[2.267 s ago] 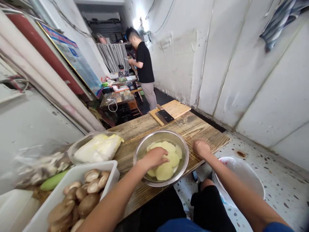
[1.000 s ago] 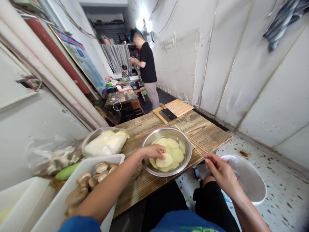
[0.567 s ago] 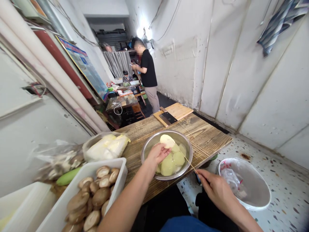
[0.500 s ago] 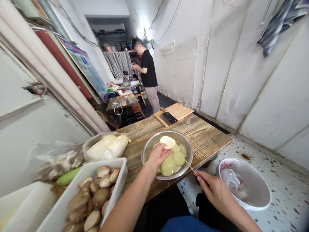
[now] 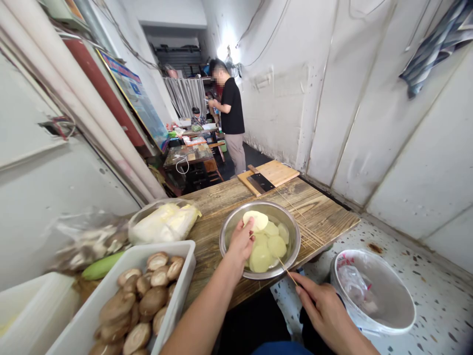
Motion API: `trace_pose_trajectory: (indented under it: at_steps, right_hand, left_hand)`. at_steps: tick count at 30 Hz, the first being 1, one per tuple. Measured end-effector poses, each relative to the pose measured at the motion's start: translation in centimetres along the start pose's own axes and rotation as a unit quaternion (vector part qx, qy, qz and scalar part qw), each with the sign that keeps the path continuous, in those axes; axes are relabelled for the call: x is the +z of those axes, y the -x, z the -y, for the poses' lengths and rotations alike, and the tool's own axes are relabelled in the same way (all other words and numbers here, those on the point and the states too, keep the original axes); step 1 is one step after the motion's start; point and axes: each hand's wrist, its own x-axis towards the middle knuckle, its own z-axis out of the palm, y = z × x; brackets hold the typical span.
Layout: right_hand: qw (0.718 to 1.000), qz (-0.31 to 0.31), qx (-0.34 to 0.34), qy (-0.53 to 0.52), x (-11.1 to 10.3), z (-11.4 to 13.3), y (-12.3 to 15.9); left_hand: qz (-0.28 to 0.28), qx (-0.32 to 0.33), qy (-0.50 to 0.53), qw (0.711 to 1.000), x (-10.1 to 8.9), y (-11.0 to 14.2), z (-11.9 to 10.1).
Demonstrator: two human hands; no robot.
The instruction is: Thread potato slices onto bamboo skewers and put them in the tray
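Over the metal bowl (image 5: pixel 225 249), my left hand (image 5: pixel 240 242) is closed with a pale potato slice (image 5: pixel 257 220) pinched at its fingertips. More yellowish potato slices (image 5: pixel 260 257) lie in the bowl below. At the table's front edge, my right hand (image 5: pixel 320 298) grips a thin wooden skewer (image 5: pixel 286 268) between thumb and fingers. Its far end reaches over the bowl's near rim, close to the slices; whether the tip touches one I cannot tell. Several loose skewers (image 5: pixel 312 235) lie on the wooden table (image 5: pixel 210 202) right of the bowl.
A cleaver (image 5: pixel 260 182) rests on a cutting board (image 5: pixel 283 172) at the far end. To the left are a white bin of mushrooms (image 5: pixel 189 264), bagged cabbage (image 5: pixel 166 222) and a green vegetable (image 5: pixel 101 266). A lined bucket (image 5: pixel 391 301) stands right. A person (image 5: pixel 232 108) stands beyond.
My left hand has turned, with its thumb now over the slice's face. The skewer stays in my right hand, which has shifted slightly lower in view. The view has moved a little.
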Motion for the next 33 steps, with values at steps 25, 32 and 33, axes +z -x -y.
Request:
trace_pose_trajectory:
  at_steps: [25,32,33]
  right_hand:
    - [1.000,-0.017,0.016,0.021,-0.5,0.7,-0.8]
    - [1.000,-0.005,0.015,0.008,-0.8,1.2,-0.8]
    - [1.000,-0.003,0.015,0.006,-0.8,1.3,-0.9]
  left_hand:
    - [-0.036,0.045,0.019,0.998,0.6,0.7,-0.6]
    - [-0.018,0.093,-0.012,0.995,0.3,0.4,-0.1]
    - [-0.011,0.111,-0.026,0.993,0.3,0.4,0.0]
